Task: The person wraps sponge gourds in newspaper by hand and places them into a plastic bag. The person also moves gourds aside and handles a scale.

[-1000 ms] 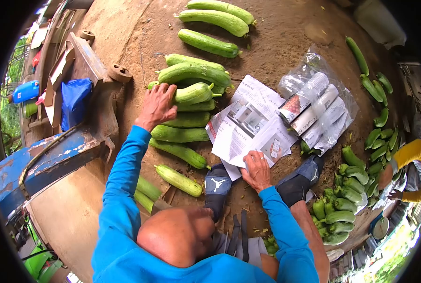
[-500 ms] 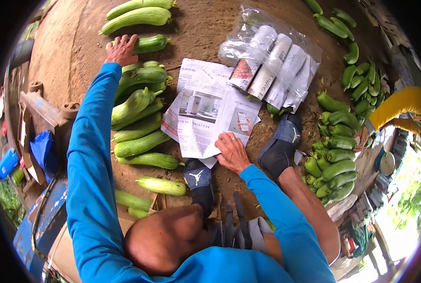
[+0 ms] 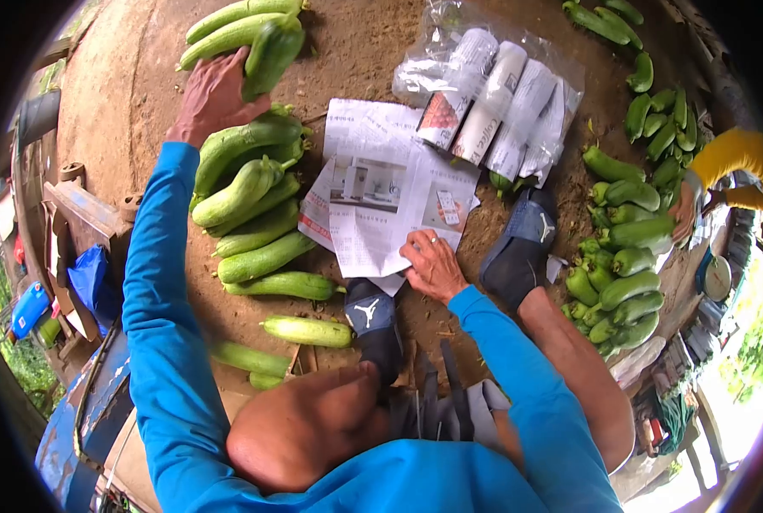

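My left hand (image 3: 219, 101) is closed on a green squash (image 3: 274, 56), which is tilted up off the ground near the other two squashes (image 3: 232, 38) at the top. Just below the hand lies a row of several squashes (image 3: 262, 224). My right hand (image 3: 433, 265) rests at the lower edge of printed newspaper sheets (image 3: 373, 218), its fingers bent and pressed on the paper; a ring shows on one finger. The sheets lie flat and overlapping on the dirt ground, between the row and my feet.
Beyond the sheets, a clear plastic bag (image 3: 505, 94) holds rolled newspapers. Several more squashes (image 3: 625, 265) are piled at the right, where a co-worker's hand (image 3: 683, 212) in a yellow sleeve touches them. My shoes (image 3: 518, 244) flank the sheets' lower end. A blue bag (image 3: 92, 278) is at left.
My left hand has lifted the squash, which lay flat before, and its far end now points up. The co-worker's hand has come into clearer view at the piled squashes.
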Motion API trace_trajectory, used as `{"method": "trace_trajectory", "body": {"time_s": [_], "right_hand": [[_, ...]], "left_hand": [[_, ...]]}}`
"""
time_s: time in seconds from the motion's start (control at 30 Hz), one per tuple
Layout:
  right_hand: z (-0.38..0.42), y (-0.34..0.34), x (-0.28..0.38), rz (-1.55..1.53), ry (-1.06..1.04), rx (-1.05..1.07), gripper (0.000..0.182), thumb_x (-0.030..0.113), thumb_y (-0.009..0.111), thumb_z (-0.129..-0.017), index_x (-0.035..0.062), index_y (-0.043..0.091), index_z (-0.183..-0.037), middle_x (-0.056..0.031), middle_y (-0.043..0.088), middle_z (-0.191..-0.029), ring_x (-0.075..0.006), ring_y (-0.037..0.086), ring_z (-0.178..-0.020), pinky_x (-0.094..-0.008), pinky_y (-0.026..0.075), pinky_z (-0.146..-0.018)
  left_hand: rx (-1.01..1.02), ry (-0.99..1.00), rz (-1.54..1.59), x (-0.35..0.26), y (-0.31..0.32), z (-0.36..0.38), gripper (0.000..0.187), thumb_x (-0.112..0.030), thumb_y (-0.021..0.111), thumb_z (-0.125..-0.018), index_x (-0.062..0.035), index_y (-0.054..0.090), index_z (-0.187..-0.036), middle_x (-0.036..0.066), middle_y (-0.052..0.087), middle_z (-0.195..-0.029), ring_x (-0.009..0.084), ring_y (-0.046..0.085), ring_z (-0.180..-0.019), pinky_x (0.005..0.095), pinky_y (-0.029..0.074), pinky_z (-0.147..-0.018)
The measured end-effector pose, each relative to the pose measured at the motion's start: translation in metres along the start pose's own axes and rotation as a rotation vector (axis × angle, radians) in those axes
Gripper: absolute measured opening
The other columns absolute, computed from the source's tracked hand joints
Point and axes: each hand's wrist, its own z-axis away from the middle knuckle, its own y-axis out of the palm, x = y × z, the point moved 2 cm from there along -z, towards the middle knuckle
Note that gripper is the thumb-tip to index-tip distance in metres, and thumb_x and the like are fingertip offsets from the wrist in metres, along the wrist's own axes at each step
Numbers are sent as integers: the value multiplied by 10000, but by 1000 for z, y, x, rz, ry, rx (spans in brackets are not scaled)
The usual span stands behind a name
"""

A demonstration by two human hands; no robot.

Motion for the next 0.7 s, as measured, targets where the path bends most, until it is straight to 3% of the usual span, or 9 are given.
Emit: {"method": "trace_trajectory", "body": {"time_s": [0.07,0.13,0.17,0.23,0.27,0.3,0.33,0.47,0.7], "right_hand": [[0,4,-3,3,2,0,300,123,709,-688,83,611,-968,-98,556,-1099,-316,546,-1090,-473,480,-837],[2,8,-2,7,-17,-24,324,139,719,-690,86,605,-988,-101,551,-1102,-319,544,-1084,-477,477,-825],[2,6,0,2,-20,2,339,159,732,-705,83,596,-1006,-104,546,-1104,-324,543,-1078,-479,474,-818],[5,7,4,29,-9,0,341,165,735,-713,80,595,-1012,-106,545,-1103,-327,544,-1077,-479,474,-818],[6,7,6,57,-3,-8,344,171,738,-721,77,593,-1018,-108,544,-1103,-330,544,-1077,-478,475,-818],[6,6,8,49,12,11,327,189,740,-736,75,610,-1013,-109,543,-1109,-333,545,-1076,-478,477,-826],[9,7,9,50,21,8,327,189,740,-736,75,610,-1013,-109,543,-1109,-333,545,-1076,-478,477,-826],[22,4,15,104,42,-99,260,204,728,-760,83,652,-978,-101,539,-1096,-312,546,-1075,-470,477,-856],[44,11,22,191,93,-95,257,194,745,-722,115,611,-926,-74,485,-1037,-283,508,-1037,-466,450,-852]], "left_hand": [[66,83,35,-56,-45,-10,900,-486,725,-746,21,490,-1451,261,594,-1380,410,550,-1303,492,369,-1160],[101,188,-56,-99,-60,-8,872,-463,722,-739,6,506,-1442,280,575,-1393,410,529,-1328,511,341,-1182],[275,199,-1,-130,-77,-11,859,-450,727,-728,-12,517,-1436,278,577,-1384,406,509,-1355,527,305,-1208],[303,407,119,-172,-65,-6,697,-422,734,-714,-15,590,-1261,180,640,-1043,340,609,-1060,507,439,-1012],[219,514,184,-191,-46,2,576,-444,720,-724,-48,601,-1125,129,617,-807,284,632,-807,447,502,-815],[471,518,210,-213,-39,3,593,-480,706,-747,-43,595,-1132,116,613,-766,286,625,-772,457,506,-781],[389,568,318,-229,-18,15,513,-400,684,-689,-52,603,-1057,97,581,-714,263,597,-702,464,500,-714],[385,571,512,-264,59,55,579,-475,679,-685,-47,626,-1071,155,663,-819,356,652,-829,475,497,-767],[423,496,508,-272,74,79,590,-460,697,-662,-84,639,-1113,157,666,-908,354,639,-933,479,473,-838]]}}
